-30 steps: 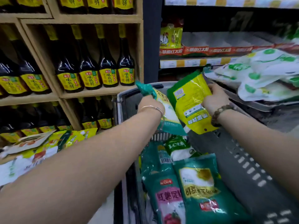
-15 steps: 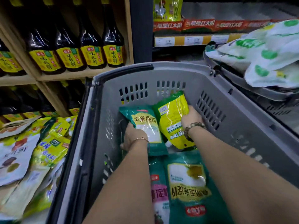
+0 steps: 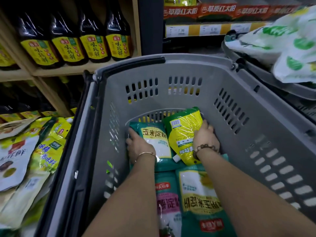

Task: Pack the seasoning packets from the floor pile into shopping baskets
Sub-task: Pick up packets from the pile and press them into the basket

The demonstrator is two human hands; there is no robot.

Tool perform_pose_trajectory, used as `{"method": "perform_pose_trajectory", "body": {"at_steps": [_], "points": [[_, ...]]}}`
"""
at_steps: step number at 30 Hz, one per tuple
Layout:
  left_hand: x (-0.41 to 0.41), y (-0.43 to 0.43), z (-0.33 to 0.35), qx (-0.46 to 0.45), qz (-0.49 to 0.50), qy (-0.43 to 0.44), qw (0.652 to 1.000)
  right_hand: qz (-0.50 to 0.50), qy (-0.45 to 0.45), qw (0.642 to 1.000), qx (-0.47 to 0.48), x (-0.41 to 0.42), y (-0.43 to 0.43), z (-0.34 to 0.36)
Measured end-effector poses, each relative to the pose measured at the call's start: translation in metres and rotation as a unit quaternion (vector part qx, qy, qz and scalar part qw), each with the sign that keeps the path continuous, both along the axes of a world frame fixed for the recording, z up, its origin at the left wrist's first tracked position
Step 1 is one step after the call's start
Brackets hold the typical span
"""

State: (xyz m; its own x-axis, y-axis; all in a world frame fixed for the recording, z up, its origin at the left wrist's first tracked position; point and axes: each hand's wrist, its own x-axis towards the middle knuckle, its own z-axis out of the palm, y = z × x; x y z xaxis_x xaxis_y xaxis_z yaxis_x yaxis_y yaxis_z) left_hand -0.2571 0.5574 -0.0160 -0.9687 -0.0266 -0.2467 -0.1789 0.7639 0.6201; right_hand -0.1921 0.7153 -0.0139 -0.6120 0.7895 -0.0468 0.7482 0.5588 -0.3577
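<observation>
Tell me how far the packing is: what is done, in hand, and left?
Done: two flat teal packets lie in the grey plastic shopping basket. In hand: the left hand holds a teal yellow-labelled packet and the right hand a yellow-green packet, both low at the basket's far end. Left: the pile of yellow packets beside it.

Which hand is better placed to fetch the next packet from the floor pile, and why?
Left, probably. The floor pile lies outside the left wall of the basket, nearest the left hand. The right hand, gripping the yellow packet, sits by the opposite wall and would need to cross.
</observation>
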Motion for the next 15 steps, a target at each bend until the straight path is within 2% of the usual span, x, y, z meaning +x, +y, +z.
{"method": "perform_pose_trajectory", "body": {"at_steps": [2,4,6,7,11,15], "points": [[0.002,0.004,0.007,-0.107,-0.108,0.155,0.976,0.063,0.005,0.992,0.111,0.005,-0.002,-0.002],[0.002,0.01,0.004,-0.197,-0.253,0.231,0.919,0.155,-0.027,0.968,0.194,0.008,-0.003,-0.002],[0.005,0.016,-0.006,-0.264,-0.336,0.214,0.878,0.243,-0.07,0.947,0.198,0.007,-0.004,-0.004],[0.006,0.017,-0.013,-0.289,-0.352,0.194,0.869,0.272,-0.092,0.941,0.179,0.007,-0.004,-0.006],[0.007,0.015,-0.034,-0.299,-0.359,0.106,0.878,0.272,-0.174,0.942,0.089,0.006,0.001,-0.021],[0.007,0.014,-0.042,-0.292,-0.355,0.084,0.884,0.256,-0.22,0.941,0.035,0.01,0.003,-0.032]]}}
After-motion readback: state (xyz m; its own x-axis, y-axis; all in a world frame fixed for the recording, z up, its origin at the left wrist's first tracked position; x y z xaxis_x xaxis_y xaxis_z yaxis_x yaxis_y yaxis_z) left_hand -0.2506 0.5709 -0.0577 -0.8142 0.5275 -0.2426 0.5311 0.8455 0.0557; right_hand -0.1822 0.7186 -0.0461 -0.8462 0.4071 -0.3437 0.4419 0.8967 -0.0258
